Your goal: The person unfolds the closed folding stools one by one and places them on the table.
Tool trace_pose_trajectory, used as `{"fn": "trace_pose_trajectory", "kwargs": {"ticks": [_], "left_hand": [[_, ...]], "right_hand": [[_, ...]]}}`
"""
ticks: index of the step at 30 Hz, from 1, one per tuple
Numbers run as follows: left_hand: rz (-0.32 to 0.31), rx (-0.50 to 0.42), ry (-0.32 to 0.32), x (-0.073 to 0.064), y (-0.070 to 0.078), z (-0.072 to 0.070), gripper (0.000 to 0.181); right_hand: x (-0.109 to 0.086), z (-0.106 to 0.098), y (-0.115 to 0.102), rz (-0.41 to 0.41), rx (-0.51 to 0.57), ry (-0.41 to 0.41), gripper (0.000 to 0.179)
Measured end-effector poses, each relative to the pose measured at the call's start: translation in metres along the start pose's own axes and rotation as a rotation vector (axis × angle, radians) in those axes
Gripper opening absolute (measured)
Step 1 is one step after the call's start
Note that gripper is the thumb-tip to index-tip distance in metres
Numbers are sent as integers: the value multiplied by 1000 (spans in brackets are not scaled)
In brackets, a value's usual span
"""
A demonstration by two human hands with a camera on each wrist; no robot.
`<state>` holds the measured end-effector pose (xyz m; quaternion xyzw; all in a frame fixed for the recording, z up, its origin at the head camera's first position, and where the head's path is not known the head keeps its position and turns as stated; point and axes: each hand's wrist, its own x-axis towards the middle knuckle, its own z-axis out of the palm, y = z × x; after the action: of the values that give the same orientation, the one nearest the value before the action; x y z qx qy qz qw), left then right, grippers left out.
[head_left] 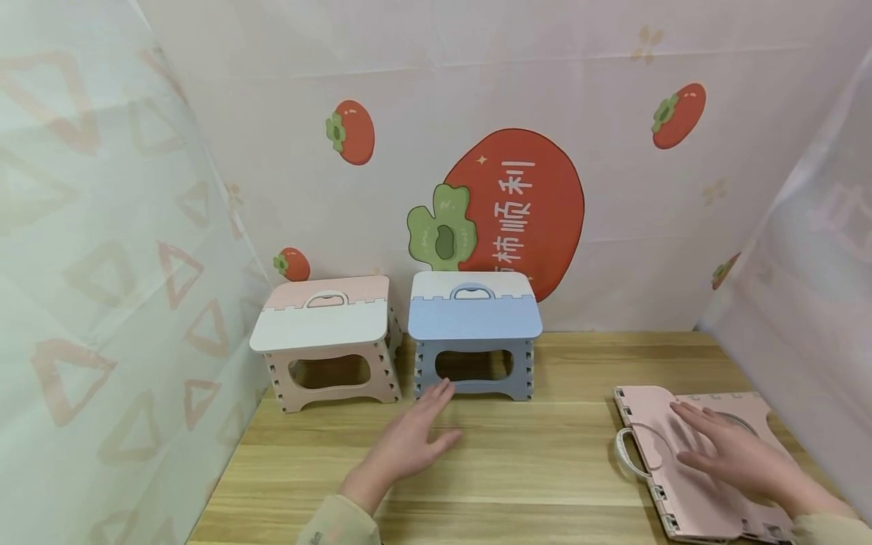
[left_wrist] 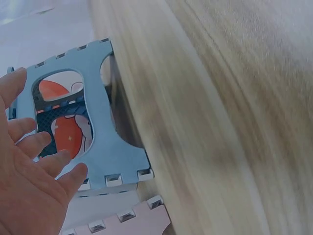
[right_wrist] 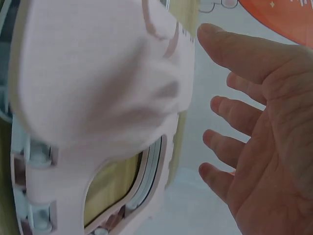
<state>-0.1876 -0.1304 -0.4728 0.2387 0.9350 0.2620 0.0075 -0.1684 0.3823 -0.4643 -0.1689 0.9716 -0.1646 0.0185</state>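
A blue folding step stool (head_left: 474,318) with a white-and-blue top stands unfolded against the back wall. My left hand (head_left: 407,445) is in front of it with its fingers extended and nothing in its grasp; the left wrist view shows the stool's blue leg panel (left_wrist: 100,117) beyond the fingers. To its left stands a pink-and-white folding stool (head_left: 323,322), also unfolded. A pink folding stool (head_left: 688,462) lies folded flat at the right, its white carry handle (head_left: 630,454) sticking out leftward. Over it hovers my right hand (head_left: 739,458), fingers loosely spread and holding nothing, its shadow falling on the pink panel (right_wrist: 93,88).
A wood-grain tabletop (head_left: 538,469) carries the stools. Behind it hangs a pale backdrop (head_left: 259,45) printed with red persimmons, with a patterned sheet (head_left: 102,303) closing the left side and another pale sheet (head_left: 804,288) the right.
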Motion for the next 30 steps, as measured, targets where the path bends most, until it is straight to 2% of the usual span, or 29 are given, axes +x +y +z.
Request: {"fn": "trace_pose_trajectory", "kwargs": {"ticks": [3, 9, 12, 14, 17, 19, 23, 30], "left_hand": [[-10, -19, -2, 1, 1, 5, 78], [-8, -50, -13, 5, 6, 13, 78], [-6, -73, -25, 7, 9, 17, 78], [-5, -92, -31, 8, 12, 20, 77], [-14, -129, -41, 9, 14, 25, 77], [-19, -150, -45, 10, 15, 28, 77], [-20, -178, -45, 11, 17, 34, 79], [-15, -231, -53, 14, 21, 38, 79]], "right_hand": [[-8, -1, 9, 13, -13, -11, 84], [-19, -4, 28, 44, -2, -113, 83], [-26, -5, 35, 48, -30, -130, 79], [-30, -4, 40, 49, 18, -156, 71], [-36, -4, 44, 106, 104, -216, 64], [-39, -3, 47, 138, 164, -247, 64], [-45, 1, 52, 186, 178, -273, 69], [-53, 8, 62, 145, 228, -315, 68]]}}
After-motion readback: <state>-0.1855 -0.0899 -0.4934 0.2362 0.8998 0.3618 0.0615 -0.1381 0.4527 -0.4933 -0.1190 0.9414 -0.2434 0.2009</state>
